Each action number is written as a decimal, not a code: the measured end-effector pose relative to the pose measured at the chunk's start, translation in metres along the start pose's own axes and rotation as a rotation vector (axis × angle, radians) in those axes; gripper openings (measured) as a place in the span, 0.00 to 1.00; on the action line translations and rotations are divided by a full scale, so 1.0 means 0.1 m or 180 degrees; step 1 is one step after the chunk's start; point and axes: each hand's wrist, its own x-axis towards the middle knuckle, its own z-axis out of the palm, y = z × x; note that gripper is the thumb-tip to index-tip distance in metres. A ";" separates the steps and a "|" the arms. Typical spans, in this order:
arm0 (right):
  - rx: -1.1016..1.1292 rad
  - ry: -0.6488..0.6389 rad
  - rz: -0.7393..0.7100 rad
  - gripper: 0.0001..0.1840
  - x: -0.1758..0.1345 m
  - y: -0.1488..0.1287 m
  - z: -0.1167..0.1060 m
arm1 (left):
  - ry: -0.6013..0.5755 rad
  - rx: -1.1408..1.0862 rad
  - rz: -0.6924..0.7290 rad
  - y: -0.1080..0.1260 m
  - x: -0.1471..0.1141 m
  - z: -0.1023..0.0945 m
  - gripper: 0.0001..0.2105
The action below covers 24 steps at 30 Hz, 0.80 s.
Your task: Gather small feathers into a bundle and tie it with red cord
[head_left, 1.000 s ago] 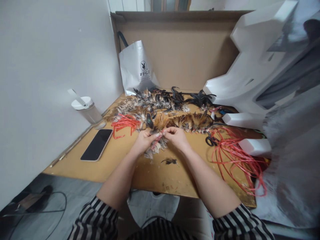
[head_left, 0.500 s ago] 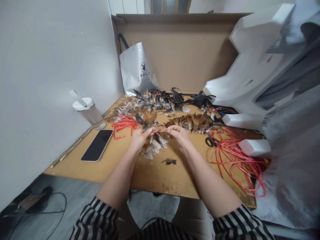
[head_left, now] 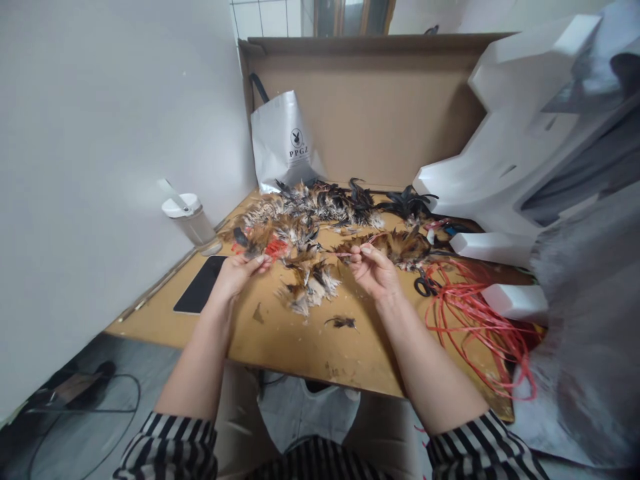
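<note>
Pinching a feather tuft (head_left: 257, 241) in the left hand (head_left: 237, 272), right of the phone (head_left: 197, 288). Gripping a red strip (head_left: 343, 254) in the right hand (head_left: 375, 272).

Worktop (head_left: 285, 343): ochre, stained near the front edge. Left edge: plain pale-grey wall (head_left: 100, 167), soft sheen toward the back-left corner. Back edge: upright brown cardboard panel (head_left: 390, 107); above it, white tiles (head_left: 273, 19) and brown-framed glass (head_left: 353, 17), door or window, cannot tell. Right edge: white foam (head_left: 523, 153), cloudy plastic sheet (head_left: 590, 320) nearer the front. Floor (head_left: 155, 363): grey; dark cable (head_left: 139, 393) curving off the front-left corner. Light: cool, diffuse.
</note>
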 end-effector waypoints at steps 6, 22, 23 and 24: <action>0.0116 -0.0382 0.0341 0.08 -0.01 0.07 0.03 | 0.0195 0.1901 0.0078 0.11 0.03 -0.32 0.13; -0.0765 -0.0639 0.0268 0.11 -0.06 0.13 0.09 | -0.1517 0.0386 -0.0245 0.24 -0.39 0.76 0.18; -0.0767 -0.0633 0.0263 0.11 -0.07 0.13 0.09 | -0.1540 0.0346 -0.0300 0.22 -0.37 0.78 0.18; -0.0752 -0.0629 0.0261 0.11 -0.07 0.12 0.09 | -0.1529 0.0317 -0.0341 0.21 -0.35 0.77 0.19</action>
